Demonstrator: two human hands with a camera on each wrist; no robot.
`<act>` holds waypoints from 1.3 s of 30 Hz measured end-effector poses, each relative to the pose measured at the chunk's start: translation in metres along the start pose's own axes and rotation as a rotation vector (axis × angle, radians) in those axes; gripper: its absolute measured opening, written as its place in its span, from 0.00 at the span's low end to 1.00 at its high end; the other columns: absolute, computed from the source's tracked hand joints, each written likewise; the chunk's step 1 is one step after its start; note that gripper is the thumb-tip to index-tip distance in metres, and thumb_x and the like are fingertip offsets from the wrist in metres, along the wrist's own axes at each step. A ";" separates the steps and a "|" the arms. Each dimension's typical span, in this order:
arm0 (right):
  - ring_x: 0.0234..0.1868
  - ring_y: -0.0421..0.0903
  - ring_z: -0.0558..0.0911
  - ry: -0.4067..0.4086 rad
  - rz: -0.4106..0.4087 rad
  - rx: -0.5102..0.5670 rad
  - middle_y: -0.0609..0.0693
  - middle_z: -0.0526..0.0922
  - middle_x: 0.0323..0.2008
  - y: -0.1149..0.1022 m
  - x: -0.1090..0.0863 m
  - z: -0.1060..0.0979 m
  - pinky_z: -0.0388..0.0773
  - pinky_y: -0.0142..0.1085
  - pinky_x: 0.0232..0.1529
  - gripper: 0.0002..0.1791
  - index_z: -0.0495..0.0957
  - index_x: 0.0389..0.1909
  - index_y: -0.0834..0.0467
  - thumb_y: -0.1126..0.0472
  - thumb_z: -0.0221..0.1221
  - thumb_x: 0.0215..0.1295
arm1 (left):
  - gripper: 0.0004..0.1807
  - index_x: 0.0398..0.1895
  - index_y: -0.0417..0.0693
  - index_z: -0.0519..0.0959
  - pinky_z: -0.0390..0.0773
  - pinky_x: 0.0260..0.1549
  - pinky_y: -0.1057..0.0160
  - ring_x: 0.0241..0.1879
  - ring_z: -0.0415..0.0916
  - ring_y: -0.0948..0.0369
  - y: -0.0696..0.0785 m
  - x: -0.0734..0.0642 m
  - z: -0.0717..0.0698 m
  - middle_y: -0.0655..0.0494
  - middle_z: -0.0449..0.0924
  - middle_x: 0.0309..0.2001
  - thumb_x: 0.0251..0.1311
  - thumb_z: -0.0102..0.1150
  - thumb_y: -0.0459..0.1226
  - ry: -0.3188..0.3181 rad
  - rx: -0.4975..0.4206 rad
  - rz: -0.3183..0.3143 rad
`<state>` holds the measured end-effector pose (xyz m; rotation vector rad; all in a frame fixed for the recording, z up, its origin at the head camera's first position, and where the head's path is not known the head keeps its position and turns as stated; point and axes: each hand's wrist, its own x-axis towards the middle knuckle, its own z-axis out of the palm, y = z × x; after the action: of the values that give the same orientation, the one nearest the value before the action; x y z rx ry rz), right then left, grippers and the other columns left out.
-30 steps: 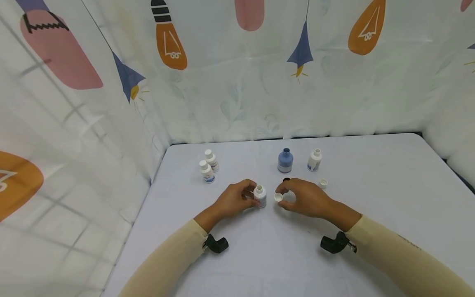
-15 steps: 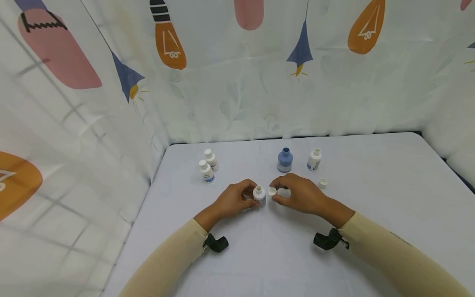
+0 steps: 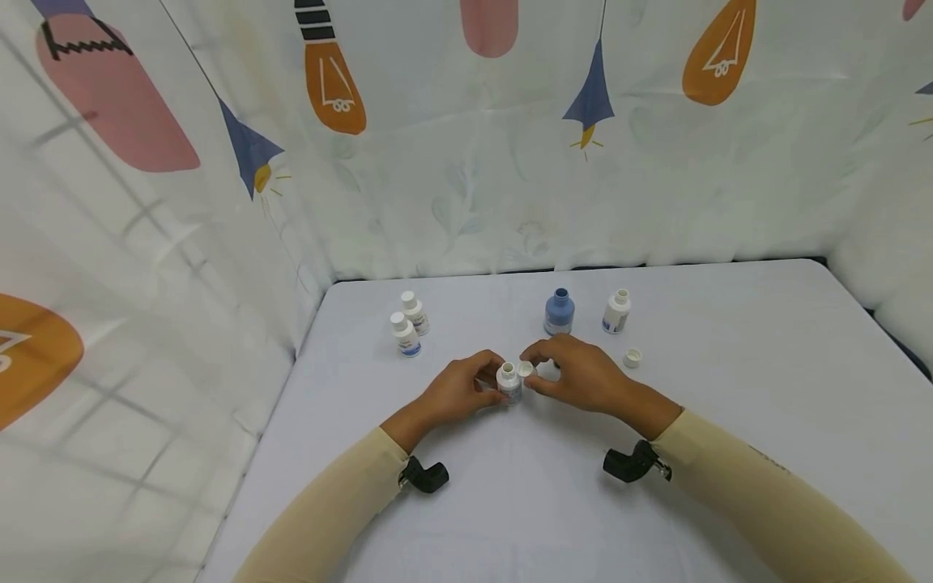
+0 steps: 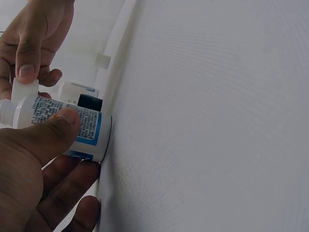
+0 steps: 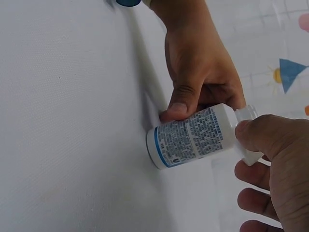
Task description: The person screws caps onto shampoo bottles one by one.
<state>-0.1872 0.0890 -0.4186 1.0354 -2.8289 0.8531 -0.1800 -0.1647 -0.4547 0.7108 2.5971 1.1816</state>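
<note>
My left hand [image 3: 461, 390] grips a small white bottle [image 3: 509, 385] between thumb and fingers. The bottle stands upright on the table, and its threaded neck is uncapped. In the left wrist view its label [image 4: 89, 124] shows dense print and a blue band. My right hand [image 3: 583, 374] pinches a white screw cap [image 3: 526, 369] between thumb and fingers. That cap is tilted beside the bottle's neck and shoulder; in the right wrist view the thumb partly covers it. A dark cap [image 4: 90, 102] lies on the table, mostly hidden behind my right hand in the head view.
Behind my right hand stand an uncapped blue bottle [image 3: 559, 312] and an uncapped white bottle [image 3: 616, 311]. A loose white cap [image 3: 632, 357] lies in front of them. Two capped white bottles, one nearer [image 3: 405, 334] and one farther [image 3: 415, 312], stand at the back left.
My right hand has moved left and slightly away from me, bringing the white cap up beside the bottle's neck. The left hand keeps its grip on the bottle in place.
</note>
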 end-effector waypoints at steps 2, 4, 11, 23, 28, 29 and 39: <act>0.46 0.42 0.80 -0.004 0.004 -0.003 0.42 0.84 0.44 -0.001 0.001 0.000 0.79 0.38 0.41 0.18 0.84 0.53 0.48 0.50 0.72 0.63 | 0.23 0.56 0.55 0.76 0.81 0.46 0.65 0.48 0.81 0.70 0.000 0.000 0.000 0.65 0.84 0.48 0.60 0.75 0.38 -0.001 0.002 -0.002; 0.46 0.43 0.81 -0.006 0.005 0.000 0.42 0.84 0.44 -0.001 0.002 0.000 0.79 0.37 0.40 0.19 0.84 0.53 0.48 0.50 0.72 0.63 | 0.23 0.56 0.55 0.76 0.81 0.46 0.65 0.48 0.81 0.70 0.000 0.000 0.000 0.66 0.84 0.48 0.60 0.75 0.39 0.000 0.003 -0.002; 0.46 0.45 0.81 -0.010 0.005 -0.001 0.42 0.84 0.44 -0.004 0.003 -0.002 0.79 0.38 0.39 0.19 0.84 0.54 0.49 0.50 0.71 0.64 | 0.23 0.56 0.55 0.76 0.81 0.46 0.65 0.48 0.81 0.70 -0.001 0.001 0.001 0.66 0.84 0.47 0.59 0.75 0.39 -0.001 0.001 0.000; 0.50 0.45 0.81 0.025 -0.024 0.013 0.43 0.83 0.46 -0.005 0.005 -0.004 0.81 0.39 0.45 0.18 0.85 0.53 0.50 0.52 0.72 0.64 | 0.23 0.56 0.55 0.76 0.81 0.46 0.64 0.49 0.80 0.68 0.002 0.000 0.000 0.65 0.84 0.48 0.60 0.75 0.39 -0.011 0.016 -0.006; 0.51 0.44 0.81 0.042 -0.038 0.022 0.43 0.83 0.47 -0.008 0.006 -0.005 0.81 0.39 0.47 0.18 0.85 0.53 0.50 0.53 0.72 0.64 | 0.23 0.56 0.55 0.76 0.81 0.45 0.64 0.48 0.81 0.67 0.001 0.000 -0.001 0.64 0.84 0.47 0.60 0.75 0.39 -0.012 0.030 -0.003; 0.50 0.43 0.81 0.046 -0.042 0.024 0.43 0.83 0.47 -0.009 0.006 -0.005 0.81 0.39 0.47 0.18 0.85 0.53 0.50 0.54 0.72 0.64 | 0.23 0.56 0.55 0.76 0.81 0.45 0.64 0.48 0.81 0.67 0.001 0.000 -0.001 0.64 0.84 0.47 0.60 0.75 0.39 -0.012 0.033 0.000; 0.52 0.43 0.80 0.073 -0.094 0.034 0.43 0.84 0.48 -0.016 0.011 -0.003 0.81 0.41 0.50 0.17 0.85 0.53 0.52 0.57 0.71 0.64 | 0.23 0.57 0.55 0.76 0.81 0.44 0.65 0.48 0.81 0.68 0.000 0.001 0.000 0.65 0.84 0.46 0.60 0.75 0.39 -0.010 0.037 -0.001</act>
<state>-0.1870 0.0739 -0.4064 1.1071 -2.6914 0.9134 -0.1806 -0.1643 -0.4548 0.7213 2.6170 1.1297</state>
